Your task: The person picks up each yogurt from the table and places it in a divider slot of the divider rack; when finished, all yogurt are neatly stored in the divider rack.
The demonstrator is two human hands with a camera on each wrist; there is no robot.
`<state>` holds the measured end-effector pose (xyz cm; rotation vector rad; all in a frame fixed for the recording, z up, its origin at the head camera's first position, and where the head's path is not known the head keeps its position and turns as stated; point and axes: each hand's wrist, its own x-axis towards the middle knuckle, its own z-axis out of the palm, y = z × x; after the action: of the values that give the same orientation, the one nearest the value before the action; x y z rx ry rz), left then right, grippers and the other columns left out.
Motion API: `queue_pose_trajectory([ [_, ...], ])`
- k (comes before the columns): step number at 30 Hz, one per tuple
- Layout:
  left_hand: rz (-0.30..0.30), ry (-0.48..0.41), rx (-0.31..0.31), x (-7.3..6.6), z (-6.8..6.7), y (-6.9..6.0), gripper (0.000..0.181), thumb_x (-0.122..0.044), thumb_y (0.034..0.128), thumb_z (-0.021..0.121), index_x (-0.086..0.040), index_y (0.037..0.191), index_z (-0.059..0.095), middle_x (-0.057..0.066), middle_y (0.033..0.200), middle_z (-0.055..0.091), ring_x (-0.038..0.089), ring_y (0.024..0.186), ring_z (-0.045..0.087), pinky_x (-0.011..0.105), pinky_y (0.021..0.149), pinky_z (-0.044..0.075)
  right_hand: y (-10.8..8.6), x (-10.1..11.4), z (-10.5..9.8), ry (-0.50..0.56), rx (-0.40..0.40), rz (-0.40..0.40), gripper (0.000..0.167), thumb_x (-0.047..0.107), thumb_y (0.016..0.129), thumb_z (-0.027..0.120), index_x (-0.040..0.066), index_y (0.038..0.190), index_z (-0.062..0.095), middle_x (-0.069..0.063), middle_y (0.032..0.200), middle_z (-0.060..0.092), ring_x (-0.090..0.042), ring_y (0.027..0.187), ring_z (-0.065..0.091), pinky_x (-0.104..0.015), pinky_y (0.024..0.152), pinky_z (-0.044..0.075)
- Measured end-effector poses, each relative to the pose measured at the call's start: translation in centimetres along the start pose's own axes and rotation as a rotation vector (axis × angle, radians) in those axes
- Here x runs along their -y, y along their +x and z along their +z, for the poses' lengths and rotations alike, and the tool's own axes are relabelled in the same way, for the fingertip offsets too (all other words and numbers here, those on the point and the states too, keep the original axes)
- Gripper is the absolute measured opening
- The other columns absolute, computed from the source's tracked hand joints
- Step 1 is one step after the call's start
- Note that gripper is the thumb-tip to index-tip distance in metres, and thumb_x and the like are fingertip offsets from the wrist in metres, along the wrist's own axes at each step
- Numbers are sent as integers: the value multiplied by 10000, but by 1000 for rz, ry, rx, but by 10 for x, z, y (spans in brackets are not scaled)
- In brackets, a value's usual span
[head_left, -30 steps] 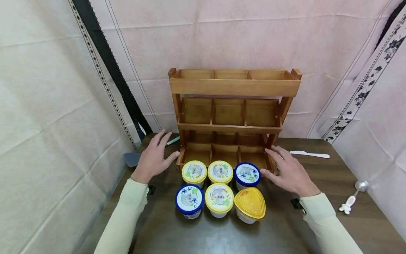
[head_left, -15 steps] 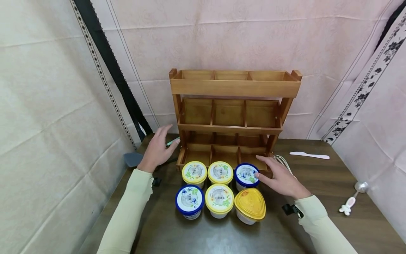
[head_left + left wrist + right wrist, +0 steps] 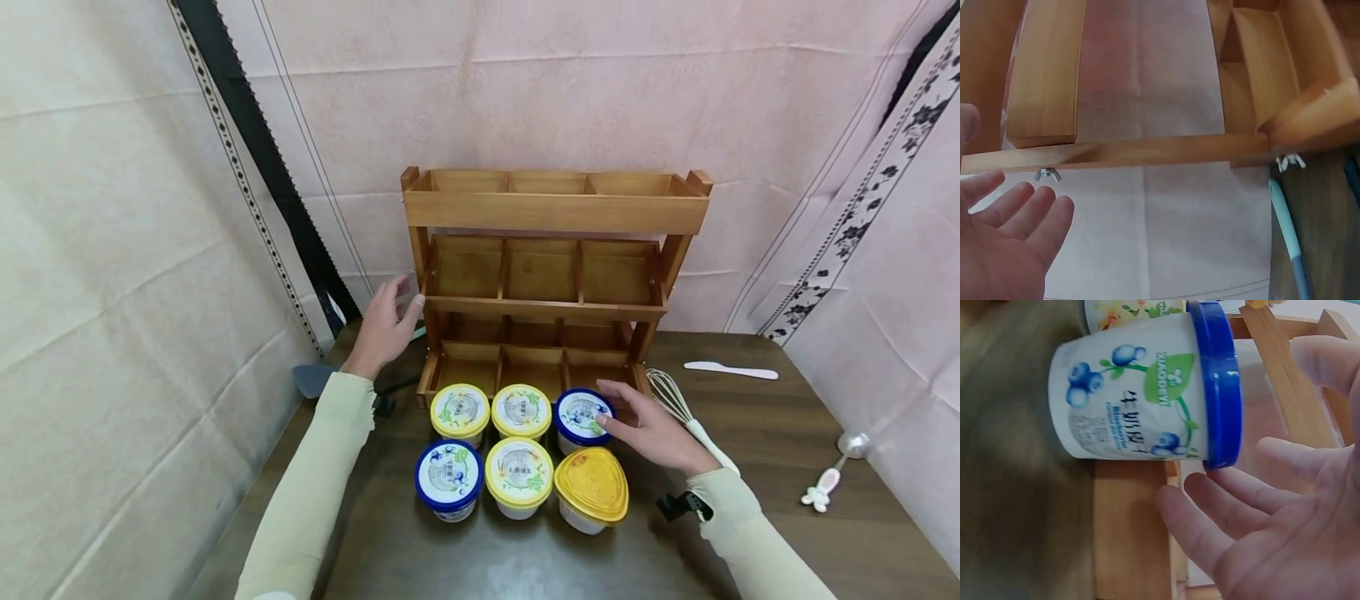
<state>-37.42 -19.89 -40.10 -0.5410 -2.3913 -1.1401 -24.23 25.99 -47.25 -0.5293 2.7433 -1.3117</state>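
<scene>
Right hand (image 3: 651,425) is at the far-row, right-end blue-lidded tub (image 3: 581,417); its fingers are spread loosely about the lid without gripping, contact not certain. The right wrist view shows blueberries printed on this tub's white wall. Left hand (image 3: 384,329) holds nothing; its fingers are relaxed and slightly bent, just beside the left upright of the wooden rack (image 3: 555,211), near a wing nut (image 3: 1047,174). Touch cannot be told. The rack stands at the middle of the far edge of the desk (image 3: 517,558). Six tubs stand upright before it in two rows of three: far row, two yellow-lidded tubs (image 3: 460,408), then the blue-lidded one; near row, a second blue-lidded tub (image 3: 448,471), a yellow-lidded one and a tub with a plain yellow lid (image 3: 592,483). A whisk (image 3: 697,432) lies right of the rack, its handle toward the near right corner. A white knife (image 3: 731,370) lies toward the far right corner, a rabbit-handled spoon (image 3: 825,479) near the right edge, a blue-grey spatula (image 3: 310,379) at the left edge.
</scene>
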Motion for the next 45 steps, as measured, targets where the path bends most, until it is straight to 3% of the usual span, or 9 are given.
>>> queue_pose_trajectory([
  [8, -110, -136, -59, 0, 7, 21, 655, -520, 1097, 505, -99, 1591, 414, 148, 1574, 499, 332, 1455, 505, 551, 1178, 460, -2, -8, 6, 54, 7, 27, 679, 436, 1024, 698, 149, 1586, 446, -122, 1566, 543, -368, 1375, 560, -581, 1107, 515],
  [20, -158, -188, -119, 7, 9, 44, 474, -360, 1108, 546, -129, 1521, 511, 131, 1501, 583, 327, 1402, 545, 526, 1176, 456, -5, -14, 12, 83, 23, 15, 703, 383, 1005, 738, 125, 1586, 437, -169, 1516, 569, -420, 1383, 550, -628, 1106, 495],
  [25, -154, -200, -153, 7, 10, 49, 432, -276, 1098, 575, -134, 1504, 537, 127, 1466, 608, 331, 1366, 578, 523, 1155, 474, -4, -17, 13, 119, 24, 32, 745, 371, 978, 773, 168, 1601, 419, -158, 1559, 533, -429, 1414, 524, -650, 1117, 479],
  [36, -166, -329, -130, 4, 8, 55, 495, -344, 1067, 650, -157, 1510, 528, 125, 1443, 601, 316, 1342, 587, 514, 1131, 500, 0, -27, 11, 212, 101, -48, 836, 226, 967, 787, 129, 1650, 315, -210, 1648, 407, -490, 1500, 421, -666, 1191, 374],
  [45, -192, -309, -152, 2, 9, 56, 509, -405, 1049, 670, -194, 1498, 560, 106, 1422, 636, 302, 1295, 627, 519, 1064, 550, -1, -28, 10, 173, 46, -13, 837, 305, 935, 829, 187, 1627, 373, -160, 1586, 497, -443, 1422, 522, -646, 1150, 447],
])
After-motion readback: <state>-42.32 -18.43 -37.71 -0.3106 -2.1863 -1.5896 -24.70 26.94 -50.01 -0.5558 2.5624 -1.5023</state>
